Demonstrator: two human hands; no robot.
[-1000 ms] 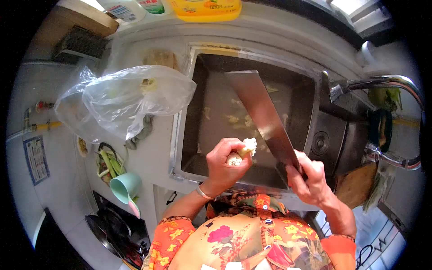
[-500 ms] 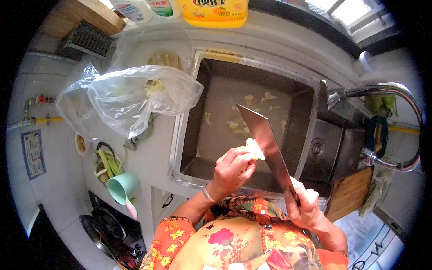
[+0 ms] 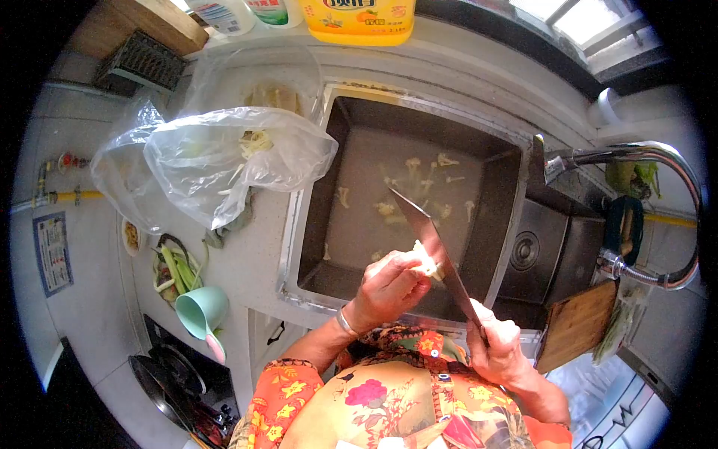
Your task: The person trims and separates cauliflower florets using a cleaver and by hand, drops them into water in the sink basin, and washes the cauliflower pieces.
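My left hand (image 3: 387, 290) holds a pale cauliflower piece (image 3: 426, 263) over the near part of the dark sink (image 3: 359, 168). In my right hand (image 3: 496, 346) is the handle of a cleaver (image 3: 437, 243), its broad blade slanting up and to the left. The blade's edge is at or right beside the piece; whether it cuts in cannot be made out. Several small cauliflower florets (image 3: 387, 209) lie scattered on the sink floor beneath the hands.
A clear plastic bag (image 3: 224, 161) with scraps sits left of the sink. Nearby are a mint green cup (image 3: 202, 310) and green vegetables (image 3: 178, 269). Bottles (image 3: 359, 21) line the back. At right stand a faucet (image 3: 636, 153) and a wooden board (image 3: 577, 325).
The cleaver has come down and turned steeper beside the cauliflower piece. My left hand has shifted slightly right. More florets show on the sink floor, and the view has tilted a little.
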